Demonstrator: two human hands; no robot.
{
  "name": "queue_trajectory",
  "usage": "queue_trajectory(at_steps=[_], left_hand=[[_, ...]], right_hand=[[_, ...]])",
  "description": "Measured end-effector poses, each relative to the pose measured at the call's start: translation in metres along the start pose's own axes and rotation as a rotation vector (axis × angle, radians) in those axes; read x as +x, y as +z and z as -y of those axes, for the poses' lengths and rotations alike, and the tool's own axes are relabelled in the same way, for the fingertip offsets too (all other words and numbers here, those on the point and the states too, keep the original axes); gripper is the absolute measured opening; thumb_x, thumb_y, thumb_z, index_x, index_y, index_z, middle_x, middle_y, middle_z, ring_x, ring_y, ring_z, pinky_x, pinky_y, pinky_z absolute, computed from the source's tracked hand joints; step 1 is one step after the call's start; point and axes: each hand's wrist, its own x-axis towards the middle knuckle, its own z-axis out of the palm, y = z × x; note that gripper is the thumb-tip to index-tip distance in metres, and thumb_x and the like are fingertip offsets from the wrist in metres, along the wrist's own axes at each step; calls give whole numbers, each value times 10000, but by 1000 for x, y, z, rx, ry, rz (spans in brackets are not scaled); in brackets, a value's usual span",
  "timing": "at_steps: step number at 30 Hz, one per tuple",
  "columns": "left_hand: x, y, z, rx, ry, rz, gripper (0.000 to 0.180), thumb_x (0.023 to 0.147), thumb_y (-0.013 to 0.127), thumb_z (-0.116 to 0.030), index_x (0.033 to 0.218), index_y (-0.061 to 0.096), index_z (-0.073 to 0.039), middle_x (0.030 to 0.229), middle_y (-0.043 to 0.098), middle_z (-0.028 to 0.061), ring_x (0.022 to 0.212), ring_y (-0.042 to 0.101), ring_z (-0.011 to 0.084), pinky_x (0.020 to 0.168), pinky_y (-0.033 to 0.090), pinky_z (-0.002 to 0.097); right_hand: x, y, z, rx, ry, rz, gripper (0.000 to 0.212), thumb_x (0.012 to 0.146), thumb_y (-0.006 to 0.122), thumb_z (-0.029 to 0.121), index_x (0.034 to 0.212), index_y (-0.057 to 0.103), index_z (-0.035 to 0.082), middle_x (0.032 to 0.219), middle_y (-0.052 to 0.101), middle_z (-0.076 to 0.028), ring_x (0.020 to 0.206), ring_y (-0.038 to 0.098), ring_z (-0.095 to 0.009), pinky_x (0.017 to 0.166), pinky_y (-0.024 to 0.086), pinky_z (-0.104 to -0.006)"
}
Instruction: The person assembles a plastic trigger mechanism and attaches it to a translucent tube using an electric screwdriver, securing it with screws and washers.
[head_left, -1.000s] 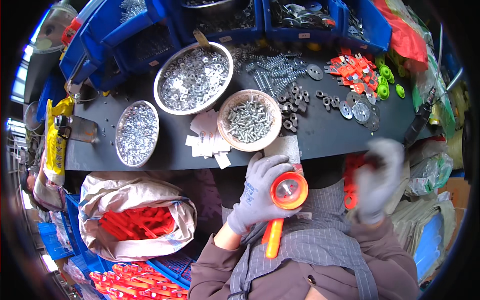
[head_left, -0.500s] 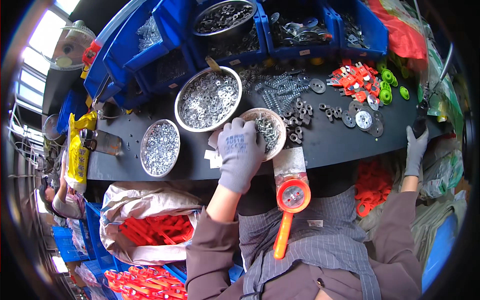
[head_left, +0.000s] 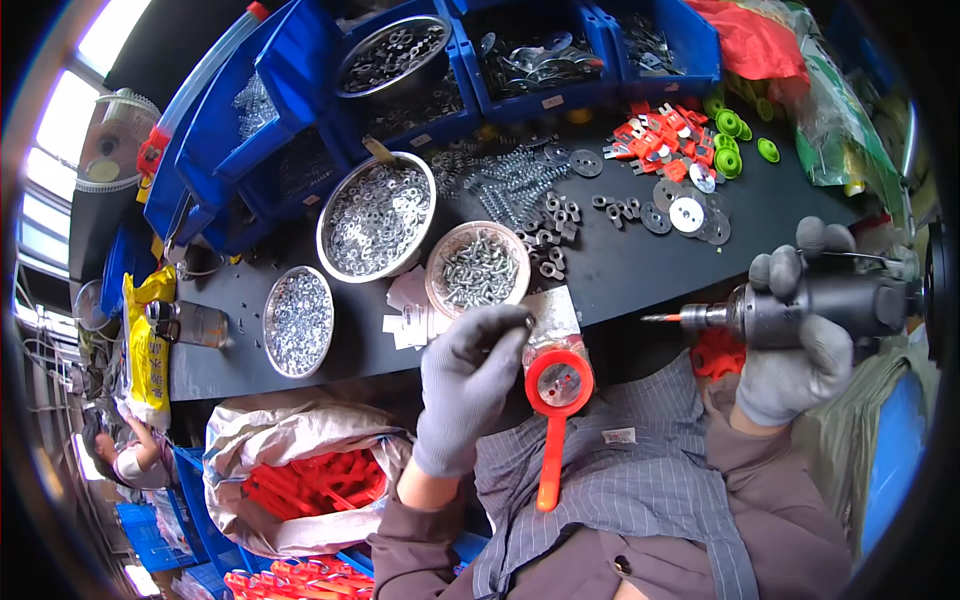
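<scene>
My left hand, in a grey glove, is pinched closed just above and left of a red-orange long-handled part. A tiny metal bit, looking like a screw, shows at its fingertips. The part's round head holds a metal disc and sits at the table edge below a worn metal plate. My gloved right hand grips a black power screwdriver, held level, its bit pointing left toward the part. Beyond my left hand stands a bowl full of small screws.
Two steel bowls hold small metal pieces. Springs, metal discs, red clips and green caps lie loose behind. Blue bins line the back. A sack of red parts hangs below. Someone works far left.
My left hand has come out of the screw bowl, back toward the red-orange part, fingers pinched. My right hand has brought the power screwdriver in from the right, turning it level. The view has shifted.
</scene>
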Motion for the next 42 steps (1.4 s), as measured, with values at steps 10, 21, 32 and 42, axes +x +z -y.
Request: queue_trajectory(at_steps=[10,21,32,42], left_hand=[[-45,3,-11,-540,-364,-28,154,867,626,-44,999,648,31,843,646,61,734,584,121,684,463,260],[-46,1,-7,-630,-419,53,166,870,647,-71,1011,660,16,846,663,73,740,593,136,683,457,272],[-51,3,-4,-168,136,32,281,771,641,124,1027,706,31,991,676,141,934,658,205,851,511,310],[-47,-15,-9,657,483,164,388,650,693,-139,1031,648,-82,1161,594,125,1072,541,325,929,415,441]], right_hand=[[-17,63,-6,291,137,252,660,841,656,253,1376,398,-36,978,433,-45,704,524,-99,597,370,-276],[-24,67,-7,215,164,117,605,849,659,221,1360,427,-6,1031,467,-72,711,509,-114,635,374,-304],[-20,58,-7,331,206,19,599,829,680,172,1339,427,-14,1044,449,-75,741,490,-117,694,375,-300],[-13,33,-7,284,97,-25,612,835,652,161,1355,404,-48,1241,499,-178,948,545,-195,941,432,-370]])
